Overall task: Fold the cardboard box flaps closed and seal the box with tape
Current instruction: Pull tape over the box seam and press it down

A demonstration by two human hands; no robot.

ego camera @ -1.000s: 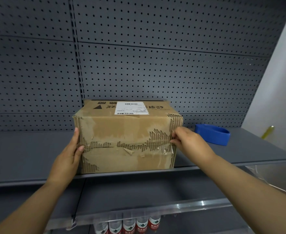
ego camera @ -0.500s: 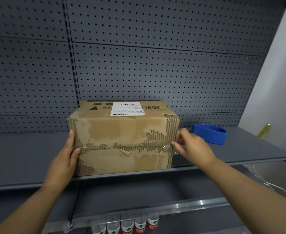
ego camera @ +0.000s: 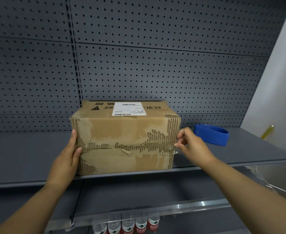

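Note:
A worn cardboard box point(ego camera: 125, 141) stands on the grey shelf point(ego camera: 20, 159), its flaps folded shut and their seam running across the face toward me. A white label point(ego camera: 129, 108) is stuck on top. A strip of clear tape point(ego camera: 175, 152) lies along the seam and sticks out at the right edge. My left hand point(ego camera: 67, 157) lies flat against the box's left side, thumb on the front face. My right hand point(ego camera: 192, 146) is at the right edge, fingers curled, thumb and fingertips pinching the tape end. The blue tape dispenser point(ego camera: 211, 134) lies on the shelf behind that hand.
A grey pegboard wall point(ego camera: 155, 65) backs the shelf. Below, a lower shelf with a clear plastic lip point(ego camera: 181, 210) holds several water bottles point(ego camera: 127, 225) with red labels. A white wall point(ego camera: 277, 81) and a yellow object point(ego camera: 268, 131) are at the right.
My right hand has drawn slightly away from the box's right edge, fingers now curled at the tape end. The left hand and box stay put; the view shifted a little.

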